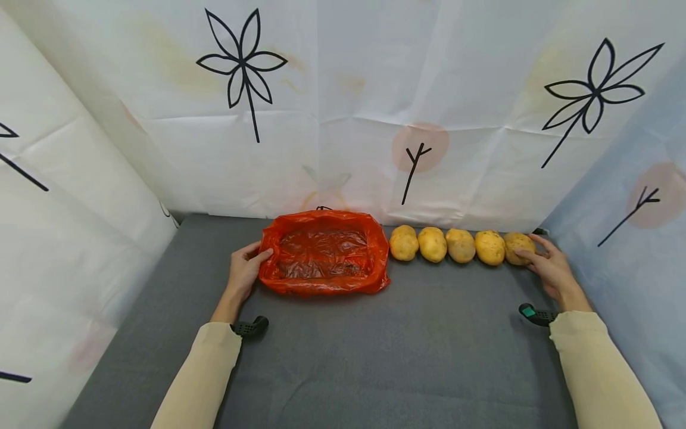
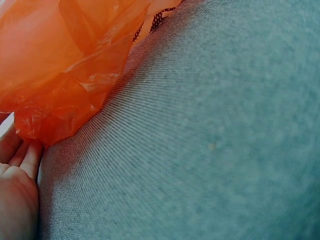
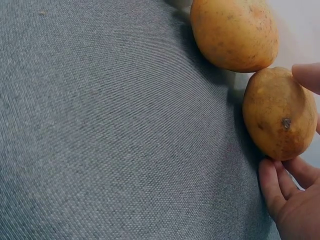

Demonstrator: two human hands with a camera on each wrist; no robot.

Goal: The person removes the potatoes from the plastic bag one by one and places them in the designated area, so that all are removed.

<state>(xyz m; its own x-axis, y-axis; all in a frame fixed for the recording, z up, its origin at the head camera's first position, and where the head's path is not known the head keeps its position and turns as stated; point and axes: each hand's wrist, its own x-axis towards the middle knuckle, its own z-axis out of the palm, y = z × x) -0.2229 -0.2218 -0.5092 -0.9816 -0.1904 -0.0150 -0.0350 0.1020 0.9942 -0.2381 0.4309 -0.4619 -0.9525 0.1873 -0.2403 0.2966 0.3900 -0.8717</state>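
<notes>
A red plastic bag sits at the back of the table, spread wide with its mouth facing up and its rim folded outward. At its left end my left hand grips the rim, thumb over the edge and the other fingers outside. In the left wrist view the thin, crinkled bag hangs over those fingers. Several yellow potatoes stand in a row right of the bag. My right hand holds the rightmost potato, thumb and fingers around it; a dark spot marks this potato in the right wrist view.
The nearest potato to the bag is right beside its right end. Grey cloth covers the table. White printed curtains rise behind the table and along both sides. A dark dotted patch shows at the bag's lower edge.
</notes>
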